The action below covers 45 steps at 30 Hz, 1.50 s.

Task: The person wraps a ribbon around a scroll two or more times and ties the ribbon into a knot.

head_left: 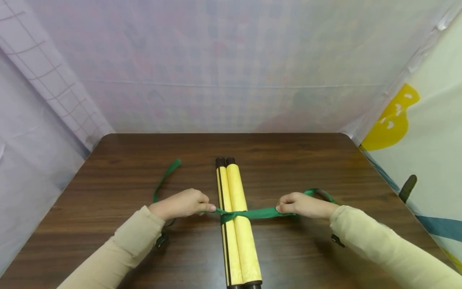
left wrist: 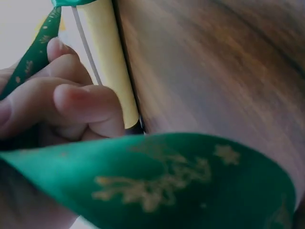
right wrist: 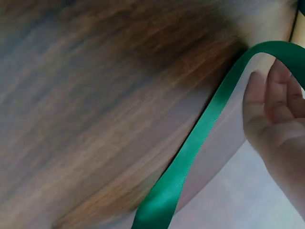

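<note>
Two yellow scrolls with dark end knobs lie side by side on the table, pointing away from me. A green ribbon goes round both and crosses in a knot near their middle. To the left of the scrolls my left hand pinches one length of ribbon. On the other side my right hand pinches the opposite length, and the ribbon runs nearly straight between the hands. Gold printed figures show on the loose ribbon in the left wrist view. In the right wrist view a plain green ribbon hangs past the fingers.
The brown wooden table has rounded far corners. A pale patterned cloth hangs behind it, and a white sheet with a yellow figure is at the right. One loose ribbon end curls beyond my left hand.
</note>
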{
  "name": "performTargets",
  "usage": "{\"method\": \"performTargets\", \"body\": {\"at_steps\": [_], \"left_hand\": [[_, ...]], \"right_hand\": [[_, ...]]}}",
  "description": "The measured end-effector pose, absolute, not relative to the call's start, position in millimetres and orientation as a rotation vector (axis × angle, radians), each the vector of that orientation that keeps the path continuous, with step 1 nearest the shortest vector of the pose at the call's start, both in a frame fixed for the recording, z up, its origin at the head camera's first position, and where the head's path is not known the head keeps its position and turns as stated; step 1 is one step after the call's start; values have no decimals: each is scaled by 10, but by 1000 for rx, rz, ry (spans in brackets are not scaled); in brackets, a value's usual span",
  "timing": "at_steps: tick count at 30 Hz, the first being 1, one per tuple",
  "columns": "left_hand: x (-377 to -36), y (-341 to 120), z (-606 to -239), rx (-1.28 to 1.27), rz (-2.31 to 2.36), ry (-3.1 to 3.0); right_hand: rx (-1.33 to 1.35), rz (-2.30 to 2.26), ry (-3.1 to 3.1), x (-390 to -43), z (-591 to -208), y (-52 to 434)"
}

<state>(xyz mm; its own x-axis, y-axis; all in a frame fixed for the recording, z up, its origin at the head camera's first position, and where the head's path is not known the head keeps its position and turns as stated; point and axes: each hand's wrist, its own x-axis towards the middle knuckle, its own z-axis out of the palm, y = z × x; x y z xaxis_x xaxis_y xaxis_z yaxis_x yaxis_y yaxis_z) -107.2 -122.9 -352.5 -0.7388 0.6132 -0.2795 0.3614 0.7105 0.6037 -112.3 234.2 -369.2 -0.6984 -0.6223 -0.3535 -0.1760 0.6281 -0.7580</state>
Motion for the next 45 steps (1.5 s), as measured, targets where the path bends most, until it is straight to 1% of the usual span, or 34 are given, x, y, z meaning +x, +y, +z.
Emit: {"method": "performTargets", "body": {"at_steps": [6,11,16,18,22,27,31,35,39,45], "left_hand": [[-1087,-1303,-3478,744,787,2401],[-1134,-1382,-3402,739,853,2313],[-1179,-1446,-3306,716,1067,2276],[-1191,-1442,-3301,743,1144,2305],[-1192,-1384,-3337,826,1219,2387],[-1120,-1294,-3354,776,1377,2393],[-1070,-1201,-3345,735,1582,2269],[-1034,-1116,-3351,699,1768,2059],[-995,-1063,-3367,649,1868,1891],[-993,-986,-3399,645,1924,1802]], "right_hand": [[-576,-1010,2258,-1118,-3681,2412],[-620,-1032,2236,-1145,-3635,2491],[-607,-1140,2128,-1183,-3555,2536],[-603,-1212,2088,-1196,-3533,2521],[-615,-1418,1956,-1201,-3507,2441],[-576,-1650,1787,-1149,-3453,2280],[-495,-1797,1672,-1090,-3409,2140],[-486,-1881,1598,-1038,-3385,2015],[-492,-1926,1563,-984,-3374,1917],[-451,-2051,1545,-968,-3406,1792]]}}
